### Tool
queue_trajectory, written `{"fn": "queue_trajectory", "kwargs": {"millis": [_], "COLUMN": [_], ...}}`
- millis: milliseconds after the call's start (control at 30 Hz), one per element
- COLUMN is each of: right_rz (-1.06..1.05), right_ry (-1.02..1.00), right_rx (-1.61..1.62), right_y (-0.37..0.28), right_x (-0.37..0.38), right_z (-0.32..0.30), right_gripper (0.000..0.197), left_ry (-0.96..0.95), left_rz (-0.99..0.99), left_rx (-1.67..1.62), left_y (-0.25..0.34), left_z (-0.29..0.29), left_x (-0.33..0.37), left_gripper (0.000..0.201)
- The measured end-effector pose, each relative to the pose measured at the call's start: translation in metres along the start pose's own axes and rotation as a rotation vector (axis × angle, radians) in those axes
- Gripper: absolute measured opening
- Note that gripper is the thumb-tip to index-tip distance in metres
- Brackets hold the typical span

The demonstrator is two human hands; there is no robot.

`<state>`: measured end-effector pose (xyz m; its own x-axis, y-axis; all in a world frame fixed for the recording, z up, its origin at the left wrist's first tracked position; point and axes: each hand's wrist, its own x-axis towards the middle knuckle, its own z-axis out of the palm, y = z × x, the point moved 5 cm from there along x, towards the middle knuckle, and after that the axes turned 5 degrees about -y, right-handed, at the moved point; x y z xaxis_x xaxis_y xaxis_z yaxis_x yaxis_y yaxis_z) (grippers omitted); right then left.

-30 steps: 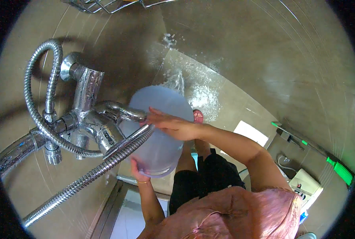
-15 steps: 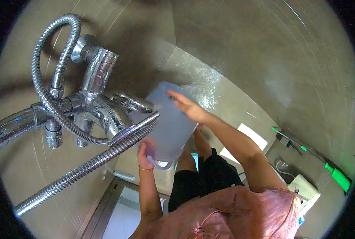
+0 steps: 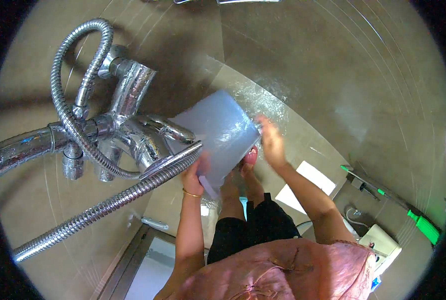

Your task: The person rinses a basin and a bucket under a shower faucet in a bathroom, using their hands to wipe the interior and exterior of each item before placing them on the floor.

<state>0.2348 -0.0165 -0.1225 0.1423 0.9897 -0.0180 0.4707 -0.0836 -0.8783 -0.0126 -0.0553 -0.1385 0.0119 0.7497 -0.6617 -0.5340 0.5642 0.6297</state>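
Note:
A translucent bluish plastic bin (image 3: 225, 132) with a pale purple handle is tilted in front of me, low over the wet floor. My left hand (image 3: 195, 176) grips its near left side by the handle, partly hidden behind the plastic and the shower hose. Just off the bin's right edge is my right hand (image 3: 272, 142), blurred by motion, its fingers stretched out and holding nothing. Water shines on the bin's surface.
A chrome mixer tap (image 3: 138, 135) and its ribbed shower hose (image 3: 108, 215) stand out from the left wall, close to the bin. Wet floor (image 3: 278, 107) glistens beyond. At right are a flat white panel (image 3: 308, 185) and a green-handled pole (image 3: 423, 227).
My right hand has moved from the bin's surface to beyond its right edge. The bin has turned and tilted, and my left hand has shifted up and right with it.

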Motion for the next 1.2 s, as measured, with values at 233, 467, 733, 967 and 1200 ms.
{"fn": "queue_trajectory", "kwargs": {"millis": [233,467,733,967,1200], "right_rz": [-0.329,0.424,0.577,0.690,0.610], "right_ry": [-0.005,-0.234,-0.252,0.122,0.429], "right_rx": [-0.321,0.238,0.205,0.500,0.777], "right_y": [-0.042,0.021,0.127,0.127,0.115], "right_x": [0.051,0.083,0.008,-0.053,-0.064], "right_z": [0.026,0.069,0.048,0.055,-0.005], "right_gripper": [0.031,0.038,0.045,0.046,0.046], "left_ry": [-0.158,-0.602,-0.906,-0.474,0.043], "left_rz": [0.166,0.229,0.334,0.065,1.240], "left_rx": [0.248,1.290,1.782,0.971,1.568], "left_y": [-0.003,-0.038,-0.058,0.037,0.052], "left_z": [0.034,0.073,0.067,0.104,0.100], "left_x": [0.010,-0.003,0.016,0.110,0.094], "left_gripper": [0.017,0.018,0.036,0.028,0.026]}}
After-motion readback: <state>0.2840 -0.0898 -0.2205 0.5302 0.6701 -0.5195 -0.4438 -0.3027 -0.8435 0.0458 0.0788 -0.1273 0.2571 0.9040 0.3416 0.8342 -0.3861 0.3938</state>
